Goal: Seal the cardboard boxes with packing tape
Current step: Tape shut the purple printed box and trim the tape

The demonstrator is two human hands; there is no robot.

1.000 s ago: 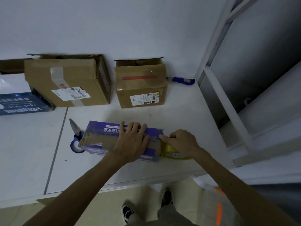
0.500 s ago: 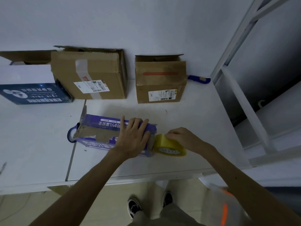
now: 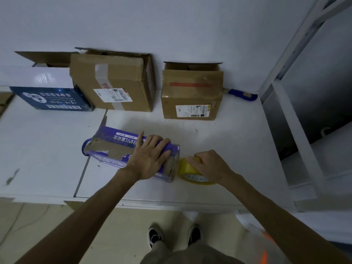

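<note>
My left hand covers the purple box top; the seam under my fingers is hidden. My right hand hides the tape roll top, and I can't tell if tape reaches the box. Well left of my left fingers, a blue loop is mostly behind the box. Beyond my fingertips the labels are too small to read. The knife tip is hidden behind a brown box. My forearms are cut off below.

Flat-lying purple box, yellow tape roll just beside its rt end.
</note>
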